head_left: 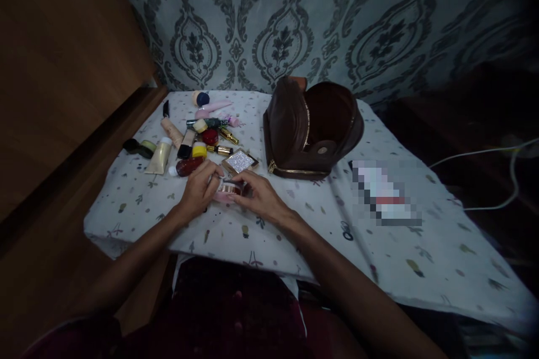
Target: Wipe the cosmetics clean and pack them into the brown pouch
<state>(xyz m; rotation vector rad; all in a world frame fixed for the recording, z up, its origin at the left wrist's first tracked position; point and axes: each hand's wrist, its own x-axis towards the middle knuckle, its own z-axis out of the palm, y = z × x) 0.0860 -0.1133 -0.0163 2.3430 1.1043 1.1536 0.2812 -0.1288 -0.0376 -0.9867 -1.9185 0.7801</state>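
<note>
Near the front of the table, a small round cosmetic jar (229, 189), pink with a shiny rose-gold band, sits between my two hands. My right hand (257, 193) grips it from the right, thumb low and fingers over the top edge. At its left side, the curled fingers of my left hand (202, 186) close against it; their tips are partly hidden. Just behind the hands lies a glittery diamond-shaped compact (240, 161) with a gold rim. A dark red bottle (189, 166) with a white cap lies beside my left hand.
An open brown leather bag (290, 129) stands right of centre. Several cosmetics lie to the left, including a cream tube (160, 157), a yellow-lidded jar (199, 150) and a pink brush (217, 106). A blurred-out flat object (385, 193) and a white cable (484, 151) are on the right.
</note>
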